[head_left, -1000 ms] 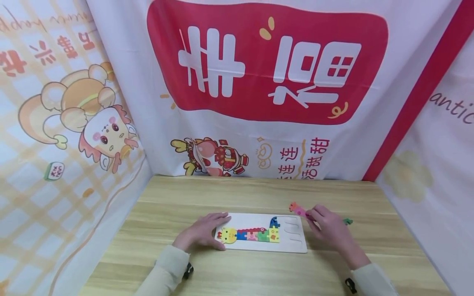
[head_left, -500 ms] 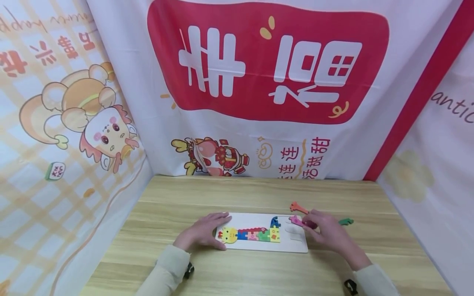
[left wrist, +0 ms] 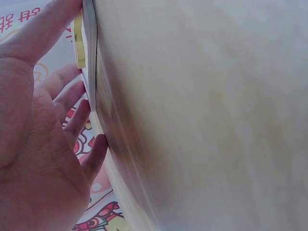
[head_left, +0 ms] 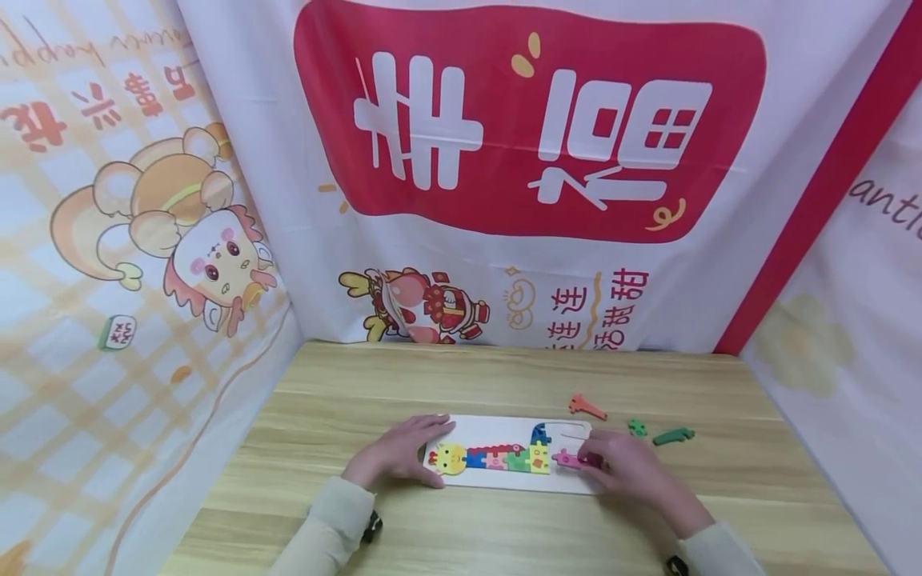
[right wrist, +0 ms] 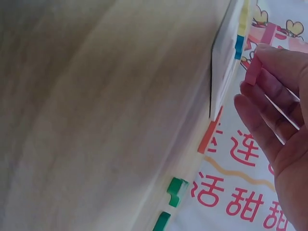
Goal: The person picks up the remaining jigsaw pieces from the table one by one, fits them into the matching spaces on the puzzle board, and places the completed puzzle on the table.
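A white puzzle board lies on the table, holding a giraffe puzzle with a yellow head and a neck and body of coloured pieces. My left hand holds the board's left end, thumb along the near edge and fingers at the far edge. In the left wrist view, the fingertips meet the board's edge and the tabletop. Between thumb and fingers of my right hand is a pink puzzle piece, over the board's right part, beside the yellow body piece. The right wrist view shows this pinch on the pink piece above the board.
Right of the board lie an orange piece, a small green piece and a darker green piece. The wood-grain table is bounded by printed cloth walls at the back and both sides.
The orange piece, earlier beside the right hand's fingers, now lies apart. My right hand has carried the pink piece left and nearer over the board, uncovering the small green piece. The left hand stays put.
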The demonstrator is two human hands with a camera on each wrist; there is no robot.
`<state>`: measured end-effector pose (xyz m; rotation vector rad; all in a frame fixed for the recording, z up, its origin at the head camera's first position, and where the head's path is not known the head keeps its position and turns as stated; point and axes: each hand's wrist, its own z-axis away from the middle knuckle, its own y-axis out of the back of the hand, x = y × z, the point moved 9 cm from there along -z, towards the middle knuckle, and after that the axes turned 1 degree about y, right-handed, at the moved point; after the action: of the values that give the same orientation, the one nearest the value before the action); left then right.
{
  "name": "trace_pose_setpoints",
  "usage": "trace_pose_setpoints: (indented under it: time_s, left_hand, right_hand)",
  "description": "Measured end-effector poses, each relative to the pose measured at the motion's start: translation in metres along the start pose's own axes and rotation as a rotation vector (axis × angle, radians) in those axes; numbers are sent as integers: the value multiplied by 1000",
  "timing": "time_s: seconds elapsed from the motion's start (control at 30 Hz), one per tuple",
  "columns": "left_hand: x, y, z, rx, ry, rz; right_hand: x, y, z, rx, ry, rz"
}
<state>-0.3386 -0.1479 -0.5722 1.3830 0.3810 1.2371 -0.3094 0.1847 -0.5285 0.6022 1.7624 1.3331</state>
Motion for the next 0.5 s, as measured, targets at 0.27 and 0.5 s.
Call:
trace_pose_setpoints:
  time_s: [0.27,0.5]
  left_hand:
    - [-3,4,0,11,19,-1]
    - [-1,-1,-1,0,-6,-14]
  right_hand:
    - [-9,-10,-6,7,71,9]
    - [-6,-19,-7,-43,29,11]
